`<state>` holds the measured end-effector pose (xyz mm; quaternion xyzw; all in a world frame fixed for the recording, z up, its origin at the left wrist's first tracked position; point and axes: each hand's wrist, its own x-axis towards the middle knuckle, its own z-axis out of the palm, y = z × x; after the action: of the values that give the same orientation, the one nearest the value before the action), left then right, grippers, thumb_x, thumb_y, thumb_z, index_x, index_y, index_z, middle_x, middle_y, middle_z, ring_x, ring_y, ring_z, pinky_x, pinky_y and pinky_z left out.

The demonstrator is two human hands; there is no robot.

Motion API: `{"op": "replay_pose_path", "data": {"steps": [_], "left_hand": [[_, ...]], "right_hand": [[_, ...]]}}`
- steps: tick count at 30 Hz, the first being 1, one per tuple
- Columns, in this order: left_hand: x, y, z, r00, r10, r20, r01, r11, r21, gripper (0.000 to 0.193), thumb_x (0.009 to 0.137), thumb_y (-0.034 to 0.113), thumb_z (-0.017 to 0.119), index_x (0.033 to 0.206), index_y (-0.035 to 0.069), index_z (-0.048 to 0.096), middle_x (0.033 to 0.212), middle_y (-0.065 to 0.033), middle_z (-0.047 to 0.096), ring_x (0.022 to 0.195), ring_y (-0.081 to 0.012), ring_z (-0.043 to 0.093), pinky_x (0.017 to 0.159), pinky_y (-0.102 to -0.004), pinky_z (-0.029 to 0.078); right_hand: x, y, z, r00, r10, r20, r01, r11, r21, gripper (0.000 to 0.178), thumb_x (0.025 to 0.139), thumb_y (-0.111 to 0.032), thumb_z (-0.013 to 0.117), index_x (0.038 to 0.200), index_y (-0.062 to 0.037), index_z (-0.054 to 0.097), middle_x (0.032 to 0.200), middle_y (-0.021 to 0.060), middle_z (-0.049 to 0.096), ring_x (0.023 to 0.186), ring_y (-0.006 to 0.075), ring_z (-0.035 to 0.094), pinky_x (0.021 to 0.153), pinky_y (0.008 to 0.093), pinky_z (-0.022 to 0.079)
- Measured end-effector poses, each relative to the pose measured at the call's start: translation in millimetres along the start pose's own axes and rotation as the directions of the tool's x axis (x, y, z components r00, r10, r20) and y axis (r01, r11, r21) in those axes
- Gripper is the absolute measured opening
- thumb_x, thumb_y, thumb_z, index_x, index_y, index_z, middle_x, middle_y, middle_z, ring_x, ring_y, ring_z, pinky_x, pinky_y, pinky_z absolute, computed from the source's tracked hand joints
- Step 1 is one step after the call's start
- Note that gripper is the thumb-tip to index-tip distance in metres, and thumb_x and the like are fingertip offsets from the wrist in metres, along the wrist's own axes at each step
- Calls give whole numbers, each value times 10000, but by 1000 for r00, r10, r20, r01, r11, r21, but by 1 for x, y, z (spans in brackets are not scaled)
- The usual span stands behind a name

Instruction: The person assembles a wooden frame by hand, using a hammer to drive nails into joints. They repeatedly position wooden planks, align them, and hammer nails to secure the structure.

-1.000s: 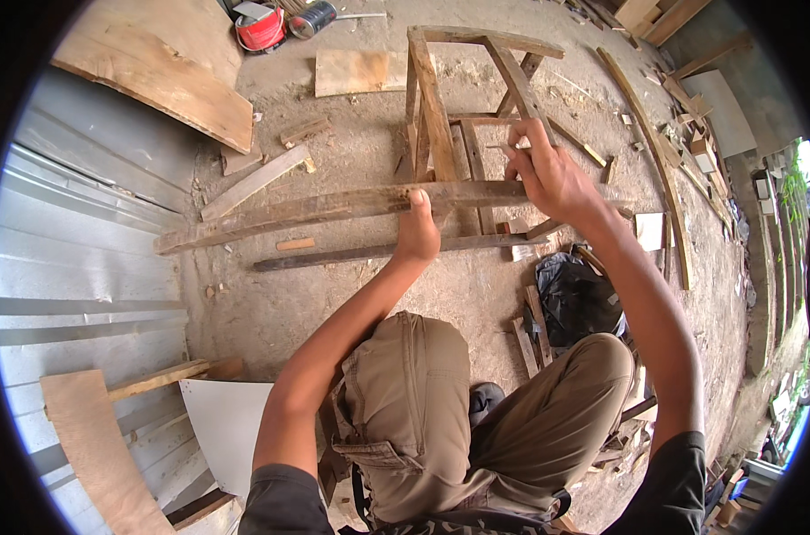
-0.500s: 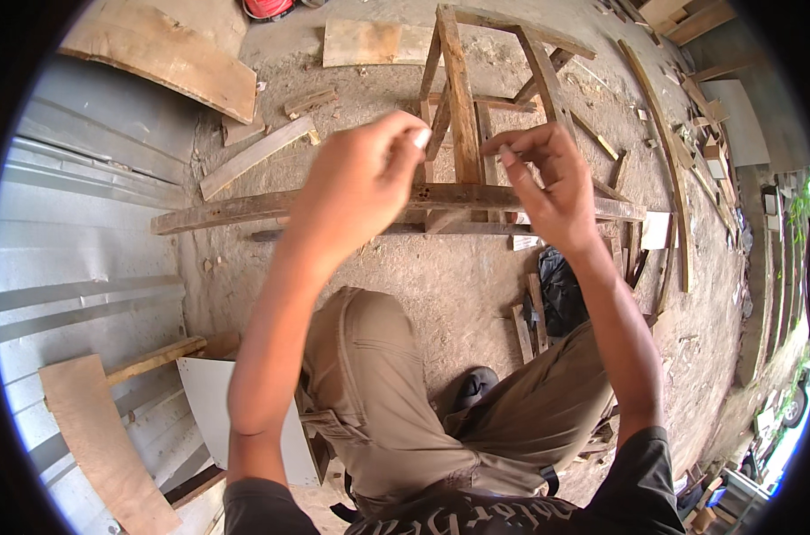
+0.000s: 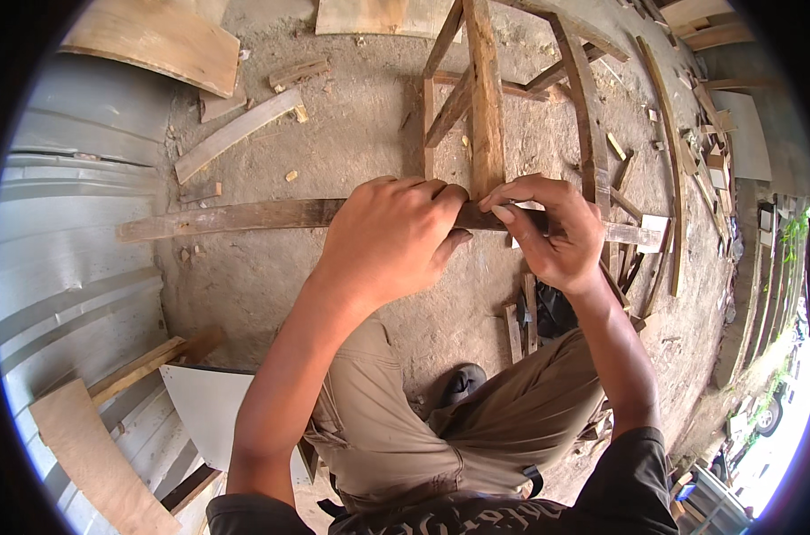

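Crosswise, the long wooden bar [image 3: 262,217] runs under the left hand [image 3: 391,234]

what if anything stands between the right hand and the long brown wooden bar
Nothing visible: the right hand is at the long brown wooden bar, its fingertips over it, though contact is unclear. The left hand clasps the bar alongside; the brown wooden frame stands behind, not between.

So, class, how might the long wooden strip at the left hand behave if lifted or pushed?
The long wooden strip is probably stiff: it looks nearly straight along its length. Lifted by one end, it might dip, since it reaches well to both sides of the left hand. Its flat-looking face suggests it would slide rather than roll.
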<state>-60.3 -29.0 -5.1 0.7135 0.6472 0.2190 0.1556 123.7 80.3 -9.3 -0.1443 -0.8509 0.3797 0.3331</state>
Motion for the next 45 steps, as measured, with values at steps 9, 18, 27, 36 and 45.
{"op": "replay_pose_path", "data": {"steps": [9, 18, 27, 36, 45], "left_hand": [[3, -8, 6, 999, 23, -22, -22, 999, 31, 252, 733, 82, 739, 972, 56, 665, 833, -118, 686, 767, -316, 680, 689, -421, 527], [3, -8, 0, 997, 14, 76, -17, 999, 47, 322, 765, 99, 753, 1068, 32, 664, 948, -170, 705, 871, -337, 691, 788, -403, 530], [6, 4, -15, 995, -104, 8, 90, 817, -570, 196, 897, 20, 654, 1090, -10, 672, 988, -50, 699, 872, -102, 627, 821, -257, 515], [10, 6, 1, 990, -75, -116, -12, 789, -615, 159, 878, -8, 659, 1033, -21, 690, 936, -35, 701, 822, -84, 622, 764, -225, 503], [5, -2, 0, 986, -17, -165, -55, 905, -422, 172, 903, 140, 700, 1032, 28, 724, 934, -46, 730, 844, -84, 663, 780, -228, 518]], "right_hand": [[2, -2, 0, 998, -42, 49, 43, 999, -21, 232, 843, 149, 631, 1052, 72, 566, 920, 181, 684, 870, 250, 708, 757, 333, 582], [-1, 7, 0, 998, -42, -37, 41, 999, -33, 248, 849, -39, 726, 1093, -65, 695, 920, 52, 731, 866, 124, 705, 764, 265, 576], [-2, -9, 6, 999, -31, -33, 30, 999, -26, 182, 894, -56, 694, 1072, -21, 709, 948, 68, 736, 860, 92, 653, 788, 242, 533], [1, -4, 5, 986, -152, -74, 151, 988, -18, 183, 879, -50, 703, 1060, -29, 723, 907, 107, 720, 818, 161, 667, 735, 288, 529], [-2, -10, 0, 975, -214, -56, 196, 953, -231, 177, 880, -51, 692, 1051, -34, 731, 905, 118, 716, 795, 198, 673, 708, 301, 530]]}}
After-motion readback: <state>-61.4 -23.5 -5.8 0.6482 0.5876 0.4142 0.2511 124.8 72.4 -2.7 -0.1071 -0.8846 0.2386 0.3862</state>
